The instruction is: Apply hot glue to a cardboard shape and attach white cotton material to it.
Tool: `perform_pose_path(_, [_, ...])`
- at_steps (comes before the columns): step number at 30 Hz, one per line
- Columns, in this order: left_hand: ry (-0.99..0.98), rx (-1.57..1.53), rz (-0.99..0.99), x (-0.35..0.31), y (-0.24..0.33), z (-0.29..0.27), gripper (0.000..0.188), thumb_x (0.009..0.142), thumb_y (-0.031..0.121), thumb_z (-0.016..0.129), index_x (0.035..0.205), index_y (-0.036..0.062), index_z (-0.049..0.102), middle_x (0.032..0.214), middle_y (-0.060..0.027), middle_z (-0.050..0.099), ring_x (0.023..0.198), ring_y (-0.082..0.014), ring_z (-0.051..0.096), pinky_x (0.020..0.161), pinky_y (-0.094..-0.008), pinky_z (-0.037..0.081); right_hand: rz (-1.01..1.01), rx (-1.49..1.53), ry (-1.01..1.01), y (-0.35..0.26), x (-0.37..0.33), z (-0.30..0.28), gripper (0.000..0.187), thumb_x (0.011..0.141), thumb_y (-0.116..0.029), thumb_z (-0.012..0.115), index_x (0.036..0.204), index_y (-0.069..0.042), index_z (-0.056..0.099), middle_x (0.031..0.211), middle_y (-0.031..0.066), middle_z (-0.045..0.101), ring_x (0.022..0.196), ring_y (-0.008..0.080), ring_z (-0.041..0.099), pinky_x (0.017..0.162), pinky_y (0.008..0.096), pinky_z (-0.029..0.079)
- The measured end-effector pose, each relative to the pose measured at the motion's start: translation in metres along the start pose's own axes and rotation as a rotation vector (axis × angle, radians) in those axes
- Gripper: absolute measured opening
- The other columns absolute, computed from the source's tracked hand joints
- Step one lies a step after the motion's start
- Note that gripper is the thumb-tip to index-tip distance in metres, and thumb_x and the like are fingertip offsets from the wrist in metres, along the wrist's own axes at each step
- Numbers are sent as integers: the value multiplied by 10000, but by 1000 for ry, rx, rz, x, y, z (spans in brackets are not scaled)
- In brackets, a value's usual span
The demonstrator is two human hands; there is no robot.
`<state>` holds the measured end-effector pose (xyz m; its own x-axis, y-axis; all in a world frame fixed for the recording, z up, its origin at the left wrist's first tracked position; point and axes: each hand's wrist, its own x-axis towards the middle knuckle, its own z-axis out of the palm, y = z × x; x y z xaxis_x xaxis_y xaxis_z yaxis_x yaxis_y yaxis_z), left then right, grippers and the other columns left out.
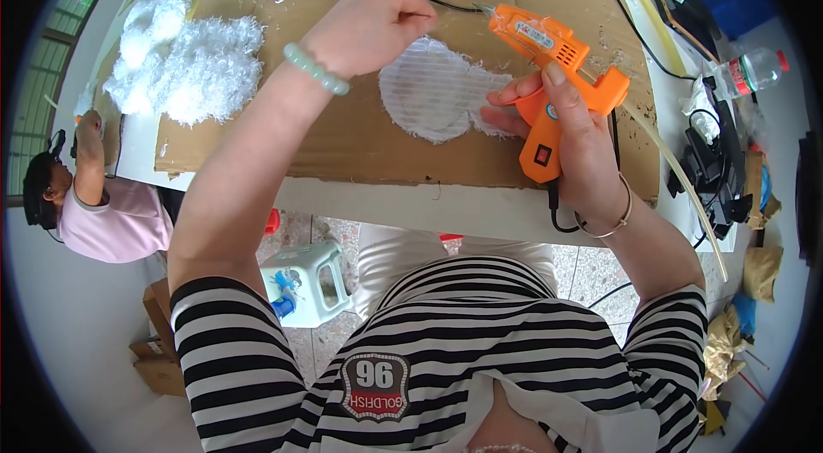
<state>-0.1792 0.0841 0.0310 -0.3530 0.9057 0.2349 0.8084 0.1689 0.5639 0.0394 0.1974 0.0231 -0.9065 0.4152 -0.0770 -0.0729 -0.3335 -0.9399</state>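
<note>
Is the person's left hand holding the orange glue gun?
No, the right hand grips the orange glue gun, while the left hand is apart from it.

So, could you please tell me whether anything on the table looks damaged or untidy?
Slightly: the white fabric piece has a ragged, notched right edge rather than a smooth outline, and small specks litter the cardboard around the orange glue gun, which looks untidy.

The orange glue gun (564,50) is tilted, its nozzle (485,9) pointing forward-left, and a pale glue stick (677,168) comes from its rear. The white, ragged, roundish fabric piece (433,93) lies flat on brown cardboard (343,144).
</note>
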Motion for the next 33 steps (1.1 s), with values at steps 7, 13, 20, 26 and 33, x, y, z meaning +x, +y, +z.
perform_pose_path(7, [-326,128,-8,24,7,3,150,778,165,610,825,31,660,768,-116,646,729,-255,606,686,-341,474,16,14,12,-2,2,-1,368,949,-367,406,918,-18,519,915,93,560,927,211,579,870,426,490])
perform_pose_path(13, [-306,-1,112,18,2,0,75,760,87,591,783,24,625,780,-95,616,760,-256,574,705,-339,460,30,24,39,-1,4,-1,349,948,-350,422,905,-20,524,899,82,559,904,205,585,845,419,506])
perform_pose_path(20, [-133,167,529,-4,0,1,23,714,40,623,729,41,607,796,-69,597,815,-258,555,777,-355,434,41,9,30,0,5,-3,331,942,-342,442,895,-25,528,878,73,558,894,199,588,829,411,515])
perform_pose_path(26, [-59,176,513,-16,12,4,102,688,74,664,771,42,615,783,-70,579,832,-272,544,807,-361,421,33,16,32,1,5,-3,321,945,-334,437,910,-27,525,884,72,560,897,202,591,827,407,515])
perform_pose_path(33, [-64,325,501,-29,28,11,209,652,142,710,820,43,636,854,-46,577,926,-247,519,836,-378,401,31,20,45,1,4,-1,328,946,-336,436,942,-22,532,898,70,565,914,206,594,826,389,512])
